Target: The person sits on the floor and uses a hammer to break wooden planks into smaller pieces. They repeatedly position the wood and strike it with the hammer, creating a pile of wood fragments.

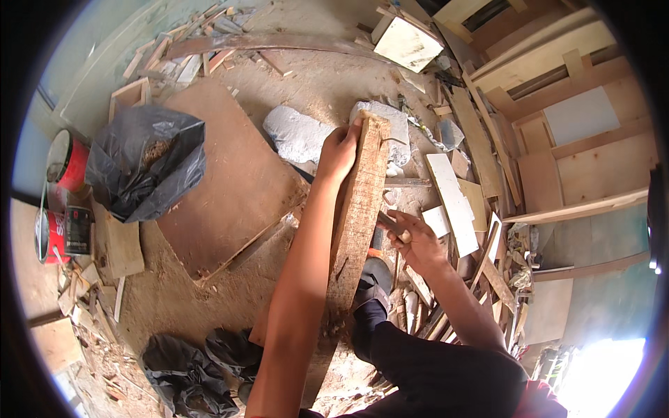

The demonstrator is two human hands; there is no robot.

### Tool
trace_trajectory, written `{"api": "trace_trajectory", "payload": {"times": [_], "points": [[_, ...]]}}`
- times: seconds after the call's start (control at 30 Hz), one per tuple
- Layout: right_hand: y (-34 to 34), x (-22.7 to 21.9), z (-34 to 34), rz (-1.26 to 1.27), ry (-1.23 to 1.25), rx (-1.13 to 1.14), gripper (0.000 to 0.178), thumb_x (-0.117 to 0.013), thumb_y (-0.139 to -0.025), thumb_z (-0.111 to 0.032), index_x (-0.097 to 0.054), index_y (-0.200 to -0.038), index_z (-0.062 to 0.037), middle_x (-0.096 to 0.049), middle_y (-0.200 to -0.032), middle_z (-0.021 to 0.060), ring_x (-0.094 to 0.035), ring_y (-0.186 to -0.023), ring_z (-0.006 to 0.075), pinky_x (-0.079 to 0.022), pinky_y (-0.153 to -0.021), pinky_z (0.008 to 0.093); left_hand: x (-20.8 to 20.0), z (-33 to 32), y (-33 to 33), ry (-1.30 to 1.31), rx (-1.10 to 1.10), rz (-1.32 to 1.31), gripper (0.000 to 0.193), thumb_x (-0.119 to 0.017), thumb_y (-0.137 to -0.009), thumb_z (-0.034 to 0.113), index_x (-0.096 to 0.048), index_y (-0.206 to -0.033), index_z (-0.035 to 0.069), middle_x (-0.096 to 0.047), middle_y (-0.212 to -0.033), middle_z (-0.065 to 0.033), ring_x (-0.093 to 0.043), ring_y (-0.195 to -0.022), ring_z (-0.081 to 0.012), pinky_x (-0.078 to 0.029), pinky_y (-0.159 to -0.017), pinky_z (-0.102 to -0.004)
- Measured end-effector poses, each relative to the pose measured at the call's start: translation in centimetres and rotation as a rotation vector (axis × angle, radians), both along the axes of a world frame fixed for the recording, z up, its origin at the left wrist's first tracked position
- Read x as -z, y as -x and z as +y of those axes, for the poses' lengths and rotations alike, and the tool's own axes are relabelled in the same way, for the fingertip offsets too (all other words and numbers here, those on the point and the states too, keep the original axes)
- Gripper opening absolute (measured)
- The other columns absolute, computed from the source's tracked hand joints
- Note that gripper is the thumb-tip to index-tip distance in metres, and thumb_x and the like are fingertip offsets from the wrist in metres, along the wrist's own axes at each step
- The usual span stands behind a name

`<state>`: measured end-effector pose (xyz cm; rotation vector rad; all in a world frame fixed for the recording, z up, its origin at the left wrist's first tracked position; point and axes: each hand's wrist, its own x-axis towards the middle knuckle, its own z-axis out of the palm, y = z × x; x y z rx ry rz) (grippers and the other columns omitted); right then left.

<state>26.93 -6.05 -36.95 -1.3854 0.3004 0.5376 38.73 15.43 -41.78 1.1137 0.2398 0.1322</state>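
Observation:
A long, rough wooden beam (359, 209) stands tilted in front of me, running from my lap up to the middle of the view. Near its upper end, my left hand (340, 150) is closed around its left edge. What looks like a bent nail (394, 141) sticks out of the beam's right side near the top. To the right of the beam, my right hand (420, 244) grips a dark metal tool (390, 223) with a pale wooden part. The tool's exact kind cannot be made out, and its far end lies close to the beam.
A brown board (230, 174) lies on the floor at left, beside a black plastic bag (150, 164) and red paint buckets (52, 233). Pale lumpy sacks (296, 134) lie beyond the beam. Scrap wood and a white board (453, 202) clutter the right, below wooden frames (585, 132).

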Motion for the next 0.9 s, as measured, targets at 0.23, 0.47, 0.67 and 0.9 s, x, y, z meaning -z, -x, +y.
{"api": "trace_trajectory", "payload": {"times": [0.23,0.47,0.67,0.9], "points": [[-0.8,3.3,-1.2,0.158,-0.215,-0.063,0.031,-0.048,-0.100,-0.009,-0.053,-0.125,0.0081,-0.065,-0.107,0.0163,-0.067,-0.090,0.0220,-0.056,-0.073,0.0292,-3.8,-1.5,5.3,-0.649,-0.100,-0.180,0.075,-0.063,-0.090,0.047,-0.042,-0.138,-0.008,-0.046,-0.133,-0.0351,-0.050,-0.123,-0.0439,-0.043,-0.103,-0.0467],[-3.1,3.5,3.0,0.321,-0.061,-0.013,0.023,-0.051,-0.100,-0.015,-0.055,-0.121,-0.0068,-0.063,-0.103,0.0064,-0.065,-0.086,0.0209,-0.057,-0.074,0.0359,-6.3,-2.2,7.1,-1.272,-0.101,-0.004,0.087,-0.083,-0.071,0.041,-0.044,-0.129,-0.012,-0.046,-0.128,-0.0284,-0.051,-0.118,-0.0429,-0.047,-0.097,-0.0518],[-6.2,8.4,2.3,0.368,-0.120,-0.038,0.022,-0.064,-0.089,0.001,-0.054,-0.107,0.0079,-0.062,-0.096,0.0161,-0.067,-0.079,0.0241,-0.062,-0.070,0.0417,-6.1,-3.2,6.6,-1.256,-0.131,-0.135,0.071,-0.083,-0.070,0.024,-0.044,-0.116,-0.012,-0.046,-0.116,-0.0263,-0.051,-0.109,-0.0387,-0.047,-0.095,-0.0483],[-4.4,3.1,0.9,0.254,0.165,-0.059,0.023,-0.062,-0.094,-0.017,-0.056,-0.103,0.0032,-0.058,-0.079,0.0086,-0.058,-0.066,0.0146,-0.052,-0.056,0.0283,-5.0,-1.9,6.3,-1.286,-0.148,-0.041,0.078,-0.081,-0.072,0.027,-0.040,-0.124,-0.013,-0.043,-0.126,-0.0307,-0.049,-0.117,-0.0435,-0.046,-0.099,-0.0501]]}}
